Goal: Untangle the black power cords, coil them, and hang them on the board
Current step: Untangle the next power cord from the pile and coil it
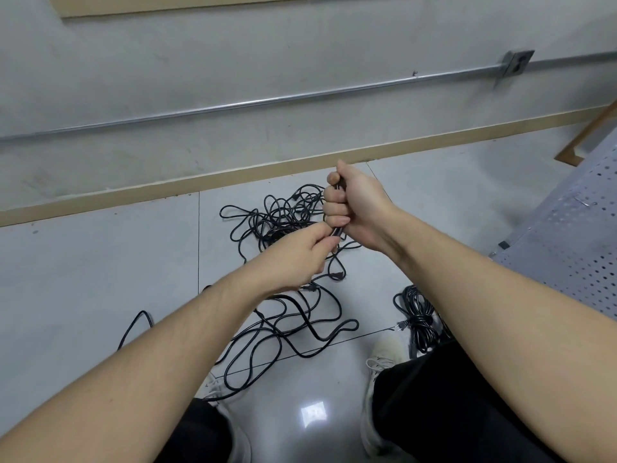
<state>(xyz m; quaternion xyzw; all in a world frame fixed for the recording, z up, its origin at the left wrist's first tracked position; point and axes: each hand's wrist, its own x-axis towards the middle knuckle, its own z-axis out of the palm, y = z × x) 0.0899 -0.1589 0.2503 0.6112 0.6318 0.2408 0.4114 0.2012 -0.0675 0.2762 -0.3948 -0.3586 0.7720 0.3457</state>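
Head view: right hand [350, 208] fisted around gathered cord [338, 231], likely anchoring loops for coiling, left hand [300, 259] pinching the same cord just below, both arms stretched forward over the tangled pile [287, 215] on the floor [100, 262], one bundle [417, 315] beside the right shoe.

1. A grey wall [233, 61] carries a metal conduit [233, 105] to an outlet box [517, 63].
2. A tan baseboard [167, 192] meets the glossy grey tile floor [83, 279] (one bright light reflection [313, 414]).
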